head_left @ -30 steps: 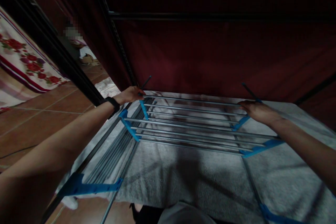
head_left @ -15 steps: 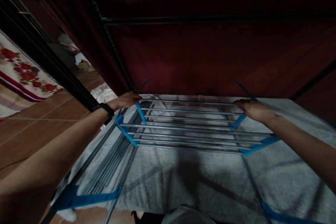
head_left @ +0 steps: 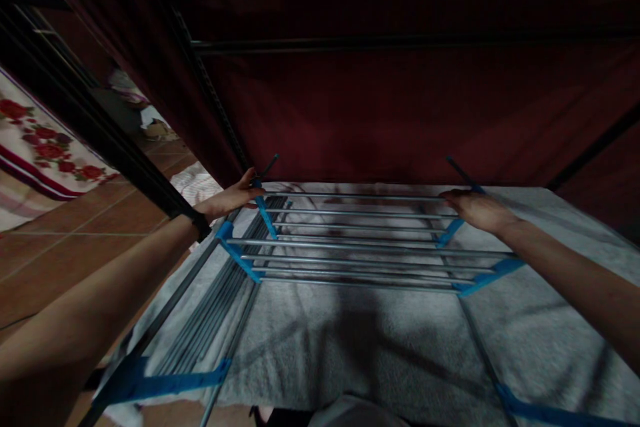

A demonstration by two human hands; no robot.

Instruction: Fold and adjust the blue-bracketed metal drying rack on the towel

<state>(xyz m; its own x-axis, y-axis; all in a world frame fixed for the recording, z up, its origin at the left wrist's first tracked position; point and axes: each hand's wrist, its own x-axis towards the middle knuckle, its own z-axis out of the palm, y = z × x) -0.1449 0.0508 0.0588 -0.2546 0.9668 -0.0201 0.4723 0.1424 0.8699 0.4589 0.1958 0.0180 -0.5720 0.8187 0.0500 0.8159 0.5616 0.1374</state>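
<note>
A drying rack frame (head_left: 370, 251) of grey metal rods and blue plastic brackets stands on a bed with a light grey blanket. My left hand (head_left: 231, 201) is at the far left corner, its thumb raised away from the fingers, which rest by the blue bracket (head_left: 267, 219). At the far right corner my right hand (head_left: 483, 211) has its fingers wrapped over the end of the top rod, beside another blue bracket (head_left: 450, 233). A bundle of loose grey rods (head_left: 213, 313) lies on the blanket at the left, under the frame.
Dark red curtains (head_left: 390, 113) hang behind the bed. A dark bed post (head_left: 100, 107) slants down at the left, near my left forearm. Tiled floor (head_left: 100, 260) lies beyond it, with a flowered blanket (head_left: 50, 147) hanging at the far left.
My left thumb has lifted and the left fingers have loosened from their hold on the corner. My right hand keeps its grip. The view has shifted slightly.
</note>
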